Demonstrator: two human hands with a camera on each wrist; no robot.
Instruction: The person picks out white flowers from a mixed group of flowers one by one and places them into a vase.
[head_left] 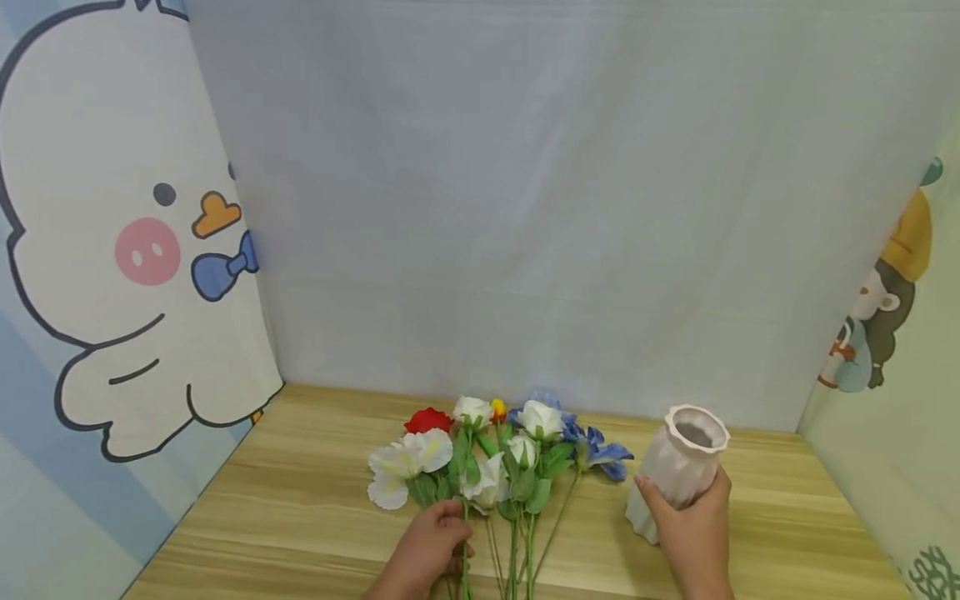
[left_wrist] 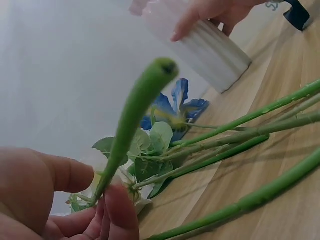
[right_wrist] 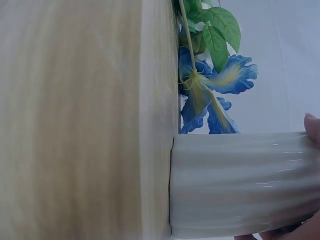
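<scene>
- Head: left hand (head_left: 433, 540) pinches a green stem (head_left: 465, 587), near side, long axis near-to-far; right hand (head_left: 697, 523) grips white vase (head_left: 677, 467) at right, mouth up.
- Left wrist: stem between thumb and fingers, bare end pointing nearward.
- Right wrist: vase upright, base on table (right_wrist: 75, 125).

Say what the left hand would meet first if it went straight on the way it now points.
Probably the nearest white bloom, ahead of the left hand and past the stem it pinches; depth there is unclear.
</scene>
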